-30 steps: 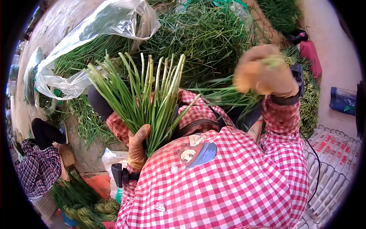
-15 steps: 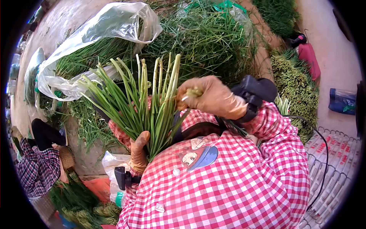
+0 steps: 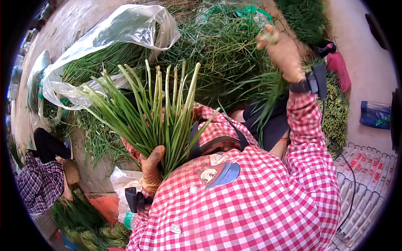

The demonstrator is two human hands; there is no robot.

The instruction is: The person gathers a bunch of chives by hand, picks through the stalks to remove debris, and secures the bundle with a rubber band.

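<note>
My left hand (image 3: 151, 167), in a tan glove, is closed round the lower part of a bunch of chive-like green stalks (image 3: 167, 121) in front of my chest. Their pale cut ends fan upward. My right hand (image 3: 285, 54), gloved too, is raised at the upper right and somewhat blurred. It grips a smaller bunch of similar stalks, whose pale ends (image 3: 271, 35) show above the fingers while thin green leaves (image 3: 270, 90) trail below the wrist. Beyond both hands lies a large heap of loose green stalks (image 3: 213, 62).
A clear plastic bag (image 3: 113, 33) lies across the heap's left part. Bundled stalks (image 3: 337, 115) are stacked at the right, near a pink object (image 3: 338, 71) and a blue packet (image 3: 375, 113). Another person in a checked shirt (image 3: 39, 182) is at the left. A cable (image 3: 354, 184) hangs at the right.
My right hand has moved up and to the right, away from the left hand's bunch, carrying its smaller bunch. My left hand has stayed nearly in place, still holding its stalks.
</note>
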